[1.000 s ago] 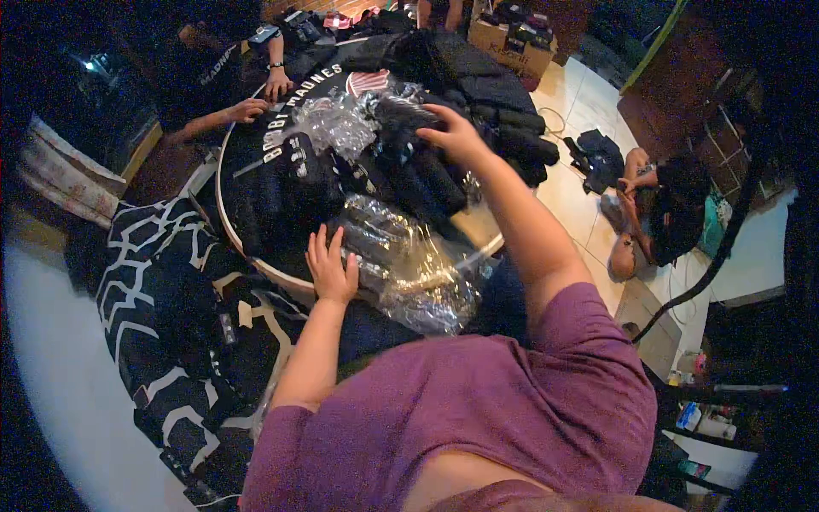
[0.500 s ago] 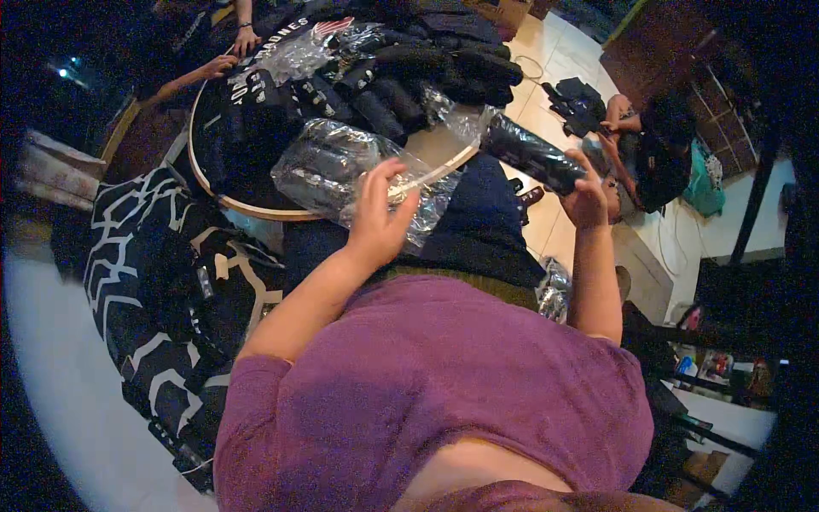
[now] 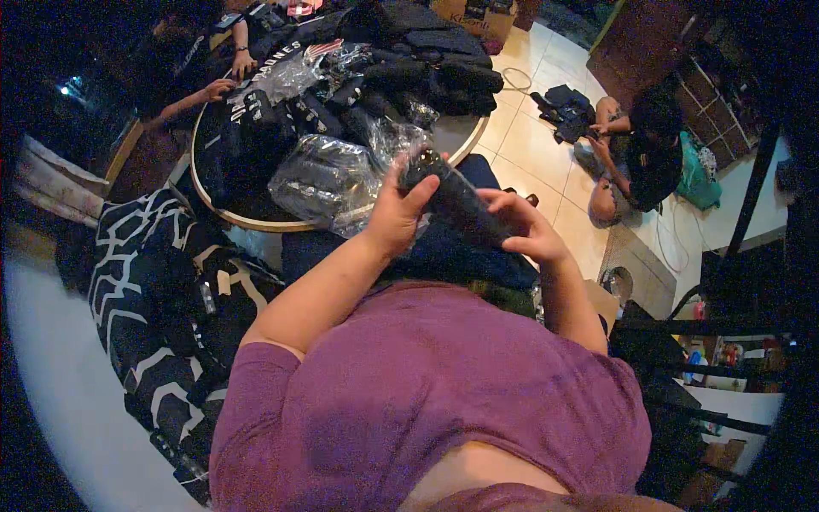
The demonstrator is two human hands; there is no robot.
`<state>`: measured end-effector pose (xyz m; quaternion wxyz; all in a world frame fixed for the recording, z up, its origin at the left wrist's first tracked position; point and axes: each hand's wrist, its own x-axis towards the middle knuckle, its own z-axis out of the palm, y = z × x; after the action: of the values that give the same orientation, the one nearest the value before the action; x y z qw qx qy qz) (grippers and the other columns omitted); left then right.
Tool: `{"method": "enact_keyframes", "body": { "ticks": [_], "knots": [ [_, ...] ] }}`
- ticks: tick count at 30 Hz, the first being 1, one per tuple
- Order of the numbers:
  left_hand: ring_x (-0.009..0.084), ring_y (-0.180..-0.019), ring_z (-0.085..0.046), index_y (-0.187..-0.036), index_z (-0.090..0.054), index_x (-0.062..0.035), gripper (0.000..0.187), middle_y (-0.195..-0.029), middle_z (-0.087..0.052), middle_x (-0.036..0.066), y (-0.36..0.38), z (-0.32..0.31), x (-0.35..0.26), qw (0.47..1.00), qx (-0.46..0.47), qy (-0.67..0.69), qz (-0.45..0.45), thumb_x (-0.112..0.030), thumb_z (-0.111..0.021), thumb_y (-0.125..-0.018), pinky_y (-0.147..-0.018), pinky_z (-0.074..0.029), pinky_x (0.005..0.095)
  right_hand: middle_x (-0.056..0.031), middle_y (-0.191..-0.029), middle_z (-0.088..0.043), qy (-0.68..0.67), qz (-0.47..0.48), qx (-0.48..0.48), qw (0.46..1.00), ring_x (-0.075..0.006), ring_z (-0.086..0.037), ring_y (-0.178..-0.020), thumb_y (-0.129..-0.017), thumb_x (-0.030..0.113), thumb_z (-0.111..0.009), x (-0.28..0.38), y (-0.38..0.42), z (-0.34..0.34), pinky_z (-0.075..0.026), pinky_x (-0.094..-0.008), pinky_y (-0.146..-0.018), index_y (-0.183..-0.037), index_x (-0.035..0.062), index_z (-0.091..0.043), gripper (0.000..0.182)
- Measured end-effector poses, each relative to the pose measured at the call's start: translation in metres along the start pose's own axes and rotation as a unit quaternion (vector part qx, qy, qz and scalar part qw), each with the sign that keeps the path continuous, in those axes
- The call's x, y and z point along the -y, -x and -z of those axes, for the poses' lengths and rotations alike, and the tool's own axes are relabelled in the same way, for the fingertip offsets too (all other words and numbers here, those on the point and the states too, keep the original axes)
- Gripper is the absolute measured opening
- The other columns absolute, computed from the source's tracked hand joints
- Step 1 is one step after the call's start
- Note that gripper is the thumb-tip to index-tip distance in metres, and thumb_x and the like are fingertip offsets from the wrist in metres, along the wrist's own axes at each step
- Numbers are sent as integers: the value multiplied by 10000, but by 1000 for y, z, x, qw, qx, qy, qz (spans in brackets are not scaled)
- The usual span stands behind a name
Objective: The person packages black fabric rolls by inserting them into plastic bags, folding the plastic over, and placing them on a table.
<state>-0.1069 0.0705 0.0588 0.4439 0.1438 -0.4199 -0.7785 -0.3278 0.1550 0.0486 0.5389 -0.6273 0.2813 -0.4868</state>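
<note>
A black roll (image 3: 465, 206), apparently folded cloth in shiny clear plastic, is held slantwise above my lap. My left hand (image 3: 399, 209) is closed round its upper left end, thumb on top. At the lower right end, the fingers and thumb of my right hand (image 3: 531, 229) curl against the roll. Just left of my left hand, clear plastic bags (image 3: 320, 183) lie at the near edge of the round table (image 3: 264, 224). More crumpled clear plastic (image 3: 388, 136) sits behind the roll.
Dark rolled garments (image 3: 426, 85) and a black cloth with white lettering (image 3: 277, 58) cover the table. Another person's hands (image 3: 243, 64) rest at its far left. A second person (image 3: 653, 145) sits on the floor at right, near dark cloth (image 3: 563, 111). Patterned black fabric (image 3: 145, 256) lies at left.
The roll has come left and nearer to me in my right hand. My left hand, open over the plastic bags before, has closed on its other end.
</note>
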Motion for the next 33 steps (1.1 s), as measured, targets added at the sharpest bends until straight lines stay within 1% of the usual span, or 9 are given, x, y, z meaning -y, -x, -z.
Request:
{"method": "enact_keyframes", "body": {
  "ticks": [4,7,8,9,11,12,20,28,33],
  "knots": [
    [164,-1030,-537,-1234,-424,-34,472,-1129,-564,73,4,7,1,997,30,-76,13,-110,-640,-822,-906,-434,316,-103,-1216,-526,65,-15,-134,989,-168,-493,-1101,-864,233,-588,15,-22,-6,-371,-321,-960,-1170,9,-487,392],
    [159,-1032,-530,-1253,-406,-40,518,-1130,-557,67,10,-1,-5,987,45,-143,56,-127,-655,-807,-910,-425,312,-102,-1124,-573,87,-26,-197,976,-157,-516,-1048,-883,260,-569,25,-58,-19,-380,-283,-940,-1170,0,-507,391],
    [156,-1033,-525,-1263,-397,-45,538,-1131,-552,65,11,-4,-6,980,41,-178,76,-129,-660,-802,-915,-419,309,-86,-1002,-617,113,-42,-245,962,-142,-555,-940,-895,255,-555,21,-66,-23,-422,-263,-857,-1075,-12,-571,321],
    [156,-1033,-525,-1263,-397,-45,538,-1131,-552,65,10,-2,-4,980,45,-178,76,-129,-660,-802,-915,-419,309,-86,-1002,-617,115,-41,-248,961,-142,-555,-940,-895,255,-555,23,-70,-21,-422,-263,-857,-1075,-12,-571,321],
    [146,-1035,-512,-1279,-380,-60,539,-1131,-537,62,8,3,0,973,64,-205,82,-103,-645,-812,-914,-409,296,-49,-880,-635,163,-103,-207,959,-131,-570,-830,-884,251,-576,30,-78,-20,-445,-264,-767,-975,-5,-620,275],
    [146,-1035,-512,-1279,-380,-60,539,-1131,-537,62,7,1,-2,973,65,-205,82,-103,-645,-812,-914,-409,296,-17,-775,-626,141,-52,-263,953,-104,-557,-722,-870,224,-599,35,-80,-26,-444,-247,-670,-896,-1,-642,230],
    [141,-1018,-502,-1253,-398,-86,500,-1111,-525,65,6,2,6,970,68,-190,135,-125,-650,-824,-893,-410,298,34,-724,-571,179,2,-259,949,-45,-495,-657,-870,189,-598,56,-83,-24,-382,-196,-600,-881,24,-636,170],
    [137,-975,-516,-1241,-399,-99,546,-1061,-545,60,10,-4,5,951,90,-274,109,-170,-695,-788,-864,-423,283,34,-673,-528,-29,-51,-257,965,-49,-442,-582,-889,201,-573,53,-79,-18,-347,-199,-547,-881,33,-593,169],
    [132,-942,-526,-1234,-398,-115,544,-1037,-551,52,9,-4,5,956,85,-257,116,-139,-697,-780,-830,-437,281,18,-668,-528,-16,-36,-279,959,-60,-433,-553,-882,177,-583,58,-76,-18,-349,-205,-537,-871,31,-580,147]
  ]
}}
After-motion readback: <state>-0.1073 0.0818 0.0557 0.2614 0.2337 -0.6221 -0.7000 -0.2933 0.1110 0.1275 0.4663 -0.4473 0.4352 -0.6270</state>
